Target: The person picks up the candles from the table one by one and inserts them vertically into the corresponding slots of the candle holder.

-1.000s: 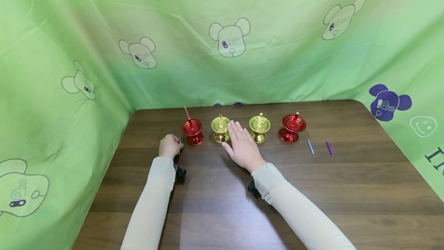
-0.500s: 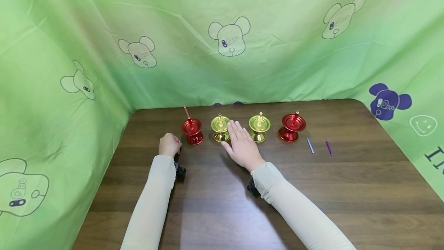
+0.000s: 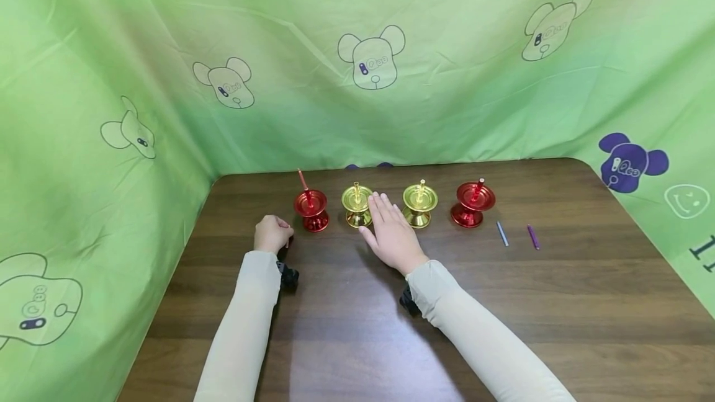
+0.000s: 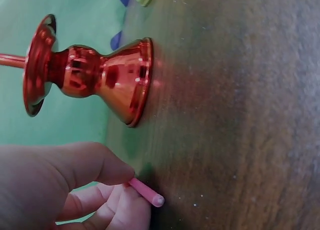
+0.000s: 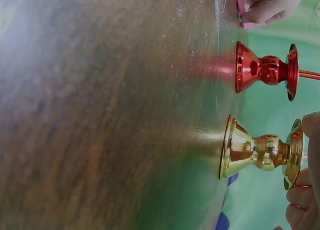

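Observation:
My left hand pinches a short pink candle between thumb and fingers, one end sticking out close to the tabletop. Just right of it stands a shiny red candle holder with a thin red candle rising from its middle, leaning slightly. My right hand is held flat with straight fingers, its fingertips between two gold candle holders, the left one and the right one. In the right wrist view the left gold holder stands close by the fingers; whether they touch it I cannot tell.
A second red candle holder ends the row at the right. Beyond it a blue candle and a purple candle lie on the brown wooden table. A green printed cloth hangs behind and along the sides.
The pink candle in my left hand has turned, its visible end now lower and nearer me. My right hand and the holders keep their places; the head view has shifted slightly.

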Action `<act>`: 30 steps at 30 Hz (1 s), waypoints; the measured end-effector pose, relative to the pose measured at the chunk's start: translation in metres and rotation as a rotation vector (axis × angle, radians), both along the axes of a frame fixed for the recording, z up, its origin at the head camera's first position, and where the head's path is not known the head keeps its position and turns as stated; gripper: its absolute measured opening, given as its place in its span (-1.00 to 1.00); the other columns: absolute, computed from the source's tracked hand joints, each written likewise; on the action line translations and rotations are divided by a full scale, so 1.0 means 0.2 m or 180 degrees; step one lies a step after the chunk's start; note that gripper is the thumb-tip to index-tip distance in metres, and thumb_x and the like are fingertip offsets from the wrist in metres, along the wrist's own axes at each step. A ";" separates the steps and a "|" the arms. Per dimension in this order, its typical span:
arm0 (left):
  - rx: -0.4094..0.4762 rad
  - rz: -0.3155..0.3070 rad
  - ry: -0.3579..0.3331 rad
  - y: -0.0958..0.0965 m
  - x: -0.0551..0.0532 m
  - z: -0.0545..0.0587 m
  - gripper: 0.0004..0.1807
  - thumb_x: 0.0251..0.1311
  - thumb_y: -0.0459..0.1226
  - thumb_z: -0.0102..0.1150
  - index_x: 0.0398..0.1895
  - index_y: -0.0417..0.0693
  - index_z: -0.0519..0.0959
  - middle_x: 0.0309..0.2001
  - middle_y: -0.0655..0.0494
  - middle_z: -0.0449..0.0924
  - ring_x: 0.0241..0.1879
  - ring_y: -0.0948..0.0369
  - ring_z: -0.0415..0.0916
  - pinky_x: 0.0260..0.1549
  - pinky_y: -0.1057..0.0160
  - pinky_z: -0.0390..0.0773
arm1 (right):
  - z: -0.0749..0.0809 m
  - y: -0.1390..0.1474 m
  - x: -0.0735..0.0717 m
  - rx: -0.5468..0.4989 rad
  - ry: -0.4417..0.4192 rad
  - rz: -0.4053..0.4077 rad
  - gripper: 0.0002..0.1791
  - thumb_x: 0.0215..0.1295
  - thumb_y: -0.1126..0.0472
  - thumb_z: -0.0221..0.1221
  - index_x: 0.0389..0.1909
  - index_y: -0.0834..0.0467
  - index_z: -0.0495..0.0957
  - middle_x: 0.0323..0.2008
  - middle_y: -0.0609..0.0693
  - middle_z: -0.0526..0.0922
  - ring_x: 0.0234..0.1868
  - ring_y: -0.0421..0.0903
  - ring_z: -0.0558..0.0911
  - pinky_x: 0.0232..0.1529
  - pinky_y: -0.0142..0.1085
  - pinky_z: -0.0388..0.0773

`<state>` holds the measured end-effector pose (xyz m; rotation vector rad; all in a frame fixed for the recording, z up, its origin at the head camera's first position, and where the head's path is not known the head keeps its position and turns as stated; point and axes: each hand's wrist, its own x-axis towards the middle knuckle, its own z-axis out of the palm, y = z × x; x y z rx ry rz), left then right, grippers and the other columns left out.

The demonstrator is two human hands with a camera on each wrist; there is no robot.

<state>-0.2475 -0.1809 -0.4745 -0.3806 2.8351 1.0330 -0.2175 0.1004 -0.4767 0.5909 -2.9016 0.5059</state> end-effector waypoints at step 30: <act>0.2200 0.0082 0.0363 -0.01 0.11 0.02 -0.72 0.40 -0.48 0.11 0.09 -0.53 0.50 -0.02 -0.42 0.62 -0.19 0.09 0.65 -0.27 0.41 0.67 | -0.01 0.01 0.00 0.0087 0.0098 0.0048 -0.23 0.59 -0.08 -0.06 0.55 0.35 0.05 0.56 0.24 0.09 0.58 0.16 0.06 0.54 0.03 0.03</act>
